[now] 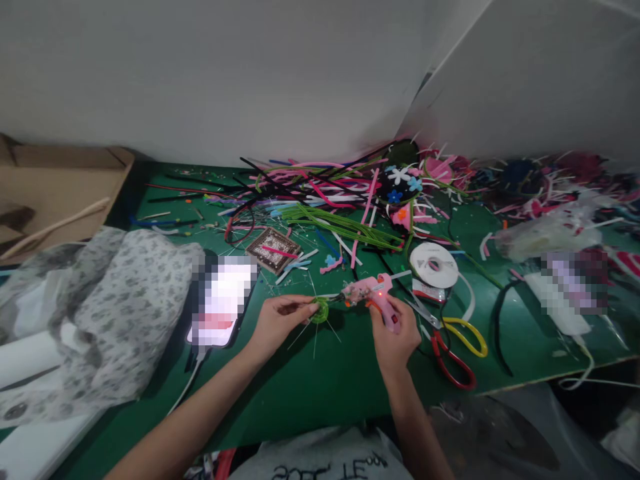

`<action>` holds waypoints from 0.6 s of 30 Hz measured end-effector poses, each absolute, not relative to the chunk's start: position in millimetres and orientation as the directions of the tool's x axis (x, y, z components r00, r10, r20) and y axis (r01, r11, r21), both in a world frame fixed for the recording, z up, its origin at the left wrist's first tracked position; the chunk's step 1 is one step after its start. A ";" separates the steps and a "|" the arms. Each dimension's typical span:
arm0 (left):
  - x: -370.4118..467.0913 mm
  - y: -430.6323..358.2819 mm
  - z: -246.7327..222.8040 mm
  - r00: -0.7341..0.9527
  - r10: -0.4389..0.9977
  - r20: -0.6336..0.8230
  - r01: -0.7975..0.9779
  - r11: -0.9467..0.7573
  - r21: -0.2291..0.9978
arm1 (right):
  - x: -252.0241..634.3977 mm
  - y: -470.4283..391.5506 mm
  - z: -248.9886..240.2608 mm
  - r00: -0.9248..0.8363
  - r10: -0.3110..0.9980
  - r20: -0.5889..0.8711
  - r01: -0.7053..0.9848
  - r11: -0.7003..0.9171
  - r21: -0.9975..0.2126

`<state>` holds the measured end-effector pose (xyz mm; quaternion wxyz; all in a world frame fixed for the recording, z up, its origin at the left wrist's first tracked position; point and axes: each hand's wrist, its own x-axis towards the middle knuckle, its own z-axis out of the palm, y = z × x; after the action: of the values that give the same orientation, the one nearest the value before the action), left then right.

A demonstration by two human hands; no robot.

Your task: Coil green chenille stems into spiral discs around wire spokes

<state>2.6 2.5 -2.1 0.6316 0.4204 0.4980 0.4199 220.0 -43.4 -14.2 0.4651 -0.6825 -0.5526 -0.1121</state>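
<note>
The green coiled piece (323,311) is located above the green table (320,400), near the front edge, with thin, pale strands radiating from it. The left hand (283,323) grips the left side of the piece between thumb and fingers. The right hand (399,340) is wrapped around the handle of the pink glue gun (383,285); an orange-red light shows on the gun body. The nozzle points left, toward the coiled piece; contact between the two cannot be determined. To the right of the gun lie scissors (434,322) with one yellow and one red handle, and behind these a white spool (423,259). Behind the left hand lies a rectangular patterned pad (274,251) with a pink strip across it. A bundle of green stems (345,227) lies behind the gun, in front of a heap of multicoloured stems (320,180). To the left of the left hand is a lit phone (223,303) with a white cable, beside patterned fabric (135,300). A cardboard box (75,167) stands at the far left; a clear plastic bag (550,230) lies at the right.
</note>
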 end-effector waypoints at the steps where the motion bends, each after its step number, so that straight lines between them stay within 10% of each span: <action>1: 2.6 2.5 -2.1 0.149 0.949 -0.278 -0.112 0.296 0.949 | 219.8 -43.4 -14.0 0.358 0.647 0.674 0.860 0.052 -0.507; 18: 4.1 0.7 2.2 0.159 0.943 -0.293 -0.116 0.313 0.943 | 220.4 -43.7 -13.2 0.354 0.653 0.670 0.850 0.074 -0.522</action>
<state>4.1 0.7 2.2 0.6383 0.4146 0.4988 0.4145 220.4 -43.7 -13.2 0.4743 -0.6724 -0.5586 -0.1039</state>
